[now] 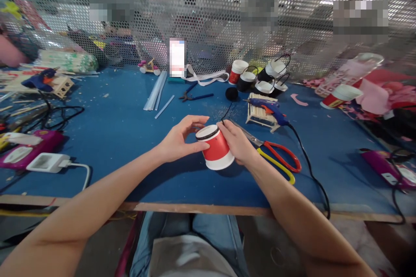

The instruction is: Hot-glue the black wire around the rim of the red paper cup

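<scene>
A red and white paper cup [217, 149] is held tilted above the blue table. Black cord [208, 133] runs around its upper rim, and a strand leads back to a ball of black cord [232, 93]. My left hand [182, 138] has its thumb on the front of the cup, with the fingers curved behind the left side of the rim. My right hand [238, 140] grips the cup's right side, its fingertips by the cord at the rim. Scissors [276, 156] with red and yellow handles lie right beside my right hand.
Beyond my hands lie pliers [191, 95], glue sticks [157, 93] and white ribbon [208, 78]. A blue glue gun [268, 108] rests on a small wooden rack, its cable crossing the right side. Cord-wrapped cups [246, 81] stand behind. A power strip [32, 149] sits at left.
</scene>
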`<state>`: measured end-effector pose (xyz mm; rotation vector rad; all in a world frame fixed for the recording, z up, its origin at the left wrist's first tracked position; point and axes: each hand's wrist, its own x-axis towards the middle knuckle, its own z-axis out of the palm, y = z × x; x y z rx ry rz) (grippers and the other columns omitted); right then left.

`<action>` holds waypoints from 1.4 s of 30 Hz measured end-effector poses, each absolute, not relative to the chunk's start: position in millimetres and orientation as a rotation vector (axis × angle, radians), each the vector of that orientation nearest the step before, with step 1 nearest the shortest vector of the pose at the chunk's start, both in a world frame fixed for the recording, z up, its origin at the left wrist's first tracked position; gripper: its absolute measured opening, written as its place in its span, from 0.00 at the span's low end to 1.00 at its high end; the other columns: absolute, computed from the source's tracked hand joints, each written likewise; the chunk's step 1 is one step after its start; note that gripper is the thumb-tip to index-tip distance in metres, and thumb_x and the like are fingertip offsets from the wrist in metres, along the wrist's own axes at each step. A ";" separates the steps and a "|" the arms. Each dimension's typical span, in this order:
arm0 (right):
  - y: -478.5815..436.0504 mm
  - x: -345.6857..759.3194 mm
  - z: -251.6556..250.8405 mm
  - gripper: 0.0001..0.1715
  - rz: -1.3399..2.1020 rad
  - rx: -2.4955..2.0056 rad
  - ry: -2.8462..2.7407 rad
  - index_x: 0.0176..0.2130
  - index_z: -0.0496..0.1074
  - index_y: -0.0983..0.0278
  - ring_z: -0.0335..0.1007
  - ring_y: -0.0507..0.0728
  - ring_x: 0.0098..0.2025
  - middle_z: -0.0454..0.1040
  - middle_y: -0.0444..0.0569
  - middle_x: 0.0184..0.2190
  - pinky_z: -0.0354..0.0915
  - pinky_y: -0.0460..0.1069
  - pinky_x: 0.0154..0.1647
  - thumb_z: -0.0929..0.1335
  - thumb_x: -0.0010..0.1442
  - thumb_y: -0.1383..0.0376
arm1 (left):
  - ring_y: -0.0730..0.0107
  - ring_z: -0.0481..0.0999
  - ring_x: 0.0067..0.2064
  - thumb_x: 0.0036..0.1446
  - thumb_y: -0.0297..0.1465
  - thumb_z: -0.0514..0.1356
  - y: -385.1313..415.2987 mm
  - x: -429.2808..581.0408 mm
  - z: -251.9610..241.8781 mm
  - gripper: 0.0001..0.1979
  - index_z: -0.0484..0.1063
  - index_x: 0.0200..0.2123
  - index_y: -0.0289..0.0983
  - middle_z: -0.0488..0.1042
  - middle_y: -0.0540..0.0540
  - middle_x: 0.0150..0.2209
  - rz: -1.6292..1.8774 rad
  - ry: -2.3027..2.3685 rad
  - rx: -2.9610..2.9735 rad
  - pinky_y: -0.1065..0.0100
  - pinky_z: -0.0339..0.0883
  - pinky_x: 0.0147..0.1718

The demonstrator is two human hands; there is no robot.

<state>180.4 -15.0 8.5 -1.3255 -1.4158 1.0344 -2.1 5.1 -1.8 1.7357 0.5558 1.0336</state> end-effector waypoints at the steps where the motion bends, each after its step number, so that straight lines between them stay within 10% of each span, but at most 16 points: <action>1: -14.9 180.4 9.2 0.21 1.007 -1.335 -1.416 0.23 0.55 0.60 0.53 0.49 0.22 0.57 0.38 0.19 0.54 0.46 0.22 0.63 0.58 0.52 | 0.62 0.68 0.51 0.47 0.31 0.66 5.8 -2.7 -1.8 0.26 0.66 0.51 0.40 0.66 0.40 0.51 1.072 0.588 1.808 0.59 0.63 0.51; 23: -10.2 180.8 6.5 0.20 0.891 -1.464 -1.259 0.24 0.53 0.59 0.51 0.49 0.19 0.55 0.38 0.19 0.50 0.47 0.18 0.62 0.59 0.52 | 0.61 0.69 0.48 0.52 0.29 0.61 -2.5 -3.7 2.8 0.13 0.69 0.43 0.41 0.70 0.43 0.44 1.461 0.753 2.625 0.56 0.64 0.49; 42: -23.9 173.1 -1.2 0.08 0.175 -1.401 -1.873 0.32 0.53 0.59 0.65 0.53 0.23 0.68 0.46 0.25 0.54 0.47 0.24 0.57 0.63 0.60 | 0.66 0.72 0.43 0.45 0.35 0.67 2.3 5.6 -10.4 0.34 0.57 0.54 0.38 0.70 0.44 0.42 0.915 0.847 1.806 0.58 0.65 0.47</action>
